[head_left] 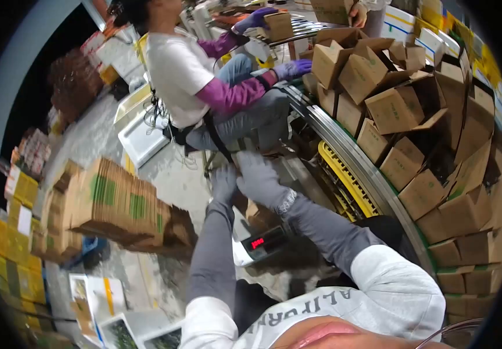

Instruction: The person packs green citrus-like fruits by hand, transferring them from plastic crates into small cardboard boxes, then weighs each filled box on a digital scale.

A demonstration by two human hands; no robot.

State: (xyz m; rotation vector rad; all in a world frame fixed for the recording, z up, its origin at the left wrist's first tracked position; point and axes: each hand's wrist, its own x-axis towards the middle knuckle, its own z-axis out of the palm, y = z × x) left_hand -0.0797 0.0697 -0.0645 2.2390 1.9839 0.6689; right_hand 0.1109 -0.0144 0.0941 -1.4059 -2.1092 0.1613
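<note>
A scale [240,252] with a lit red digital display [256,243] stands in front of me, and a brown cardboard box [262,216] sits on it, partly covered by my forearms. My left hand [223,184], in a grey glove, is just beyond the box; its fingers are smeared by motion. Close beside it on the right is my right hand [261,179], also grey-gloved, with fingers stretched out and somewhat blurred. I see nothing held in the right hand. Whether either hand touches the box cannot be made out.
A co-worker [184,75] in purple gloves sits ahead, one hand by the boxes. Open cardboard boxes [393,110] crowd the right beyond a curved metal rail [373,174]. A yellow crate [347,183] lies inside it. Flattened cartons [111,200] and foam boxes [108,294] stand left.
</note>
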